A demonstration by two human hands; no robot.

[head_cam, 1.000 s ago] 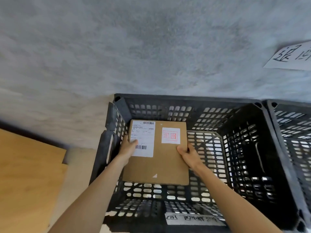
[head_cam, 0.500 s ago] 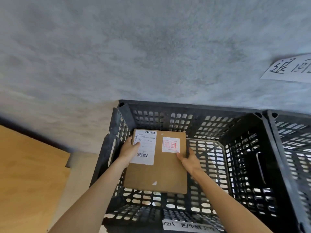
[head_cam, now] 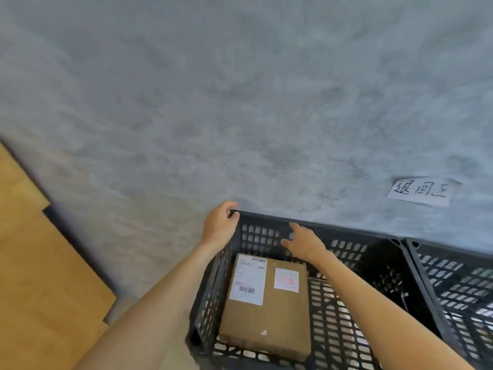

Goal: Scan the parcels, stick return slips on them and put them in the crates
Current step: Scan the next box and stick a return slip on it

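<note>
Left hand's fingers (head_cam: 231, 211) are curled over the far left corner of the black crate (head_cam: 344, 231), so the left hand (head_cam: 220, 222) is gripping the rim there. Right hand (head_cam: 302, 243) is just above the far wall inside the crate, fingers loosely spread and holding nothing as far as I can see; can't tell if the tips actually touch the lattice. Both forearms reach forward from the bottom of the view, left one running outside the crate's left wall, right one crossing over its inside.

The parcel (head_cam: 266, 313) is a flat brown cardboard box lying on the crate floor, against the left wall, toward the near side. White shipping label (head_cam: 249, 280) and the red-printed return slip (head_cam: 286, 279) are both on its top face, so this one looks done.

Handling-wise I'd guess it's light and stiff, a thin carton that won't flex much. Plain card isn't slippery. If it needs shifting, take it by the two long side edges, thumbs on top, and keep off the labels.

Second crate (head_cam: 458, 279) sits touching on the right.
</note>
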